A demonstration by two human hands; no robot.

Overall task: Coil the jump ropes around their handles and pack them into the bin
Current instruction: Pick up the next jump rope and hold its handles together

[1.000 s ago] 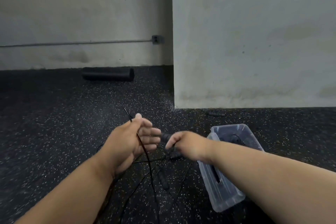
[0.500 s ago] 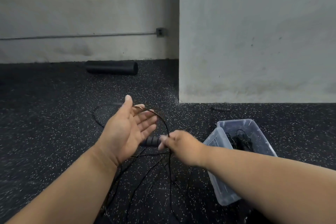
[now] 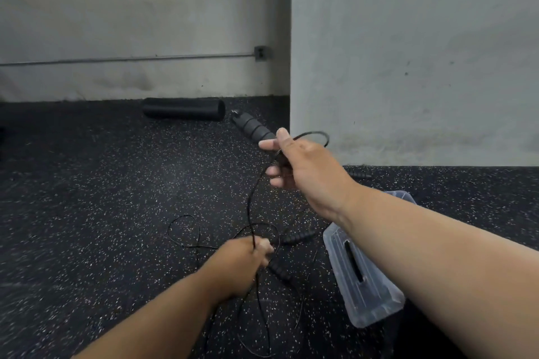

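Right hand [image 3: 306, 166] is raised mid-frame, fingers curled round a ribbed black handle [image 3: 254, 127] that sticks up and left out of the fist. Thin black rope [image 3: 250, 201] loops out past the thumb side, then drops to the left hand [image 3: 242, 264], which is low and closed in a fist round the rope. More rope trails below that fist toward the bottom edge.

Open room: dark speckled rubber floor [image 3: 87, 198] to the left of both arms is bare and wide. On the right, a pale wall block [image 3: 408, 52] juts forward; its corner edge runs vertically just behind the raised handle, and its base line meets the floor behind the right wrist.

Clear plastic bin [image 3: 361, 280] sits on the floor under the right forearm; the arm hides most of its opening, so its contents cannot be seen. Near end wall shows a slot handle.

No readable labels or writing anywhere.

Floor clutter: 2 more ribbed handles, 1 [image 3: 297, 237] just beyond the left fist and 1 [image 3: 279, 270] just right of it, with loose rope loops [image 3: 186, 230] tangled between fist and bin. Another small dark handle [image 3: 359, 175] lies at the wall base. Black foam roller [image 3: 183, 108] lies along the back wall, well apart. A conduit pipe [image 3: 125, 59] runs to a wall box [image 3: 260, 53].
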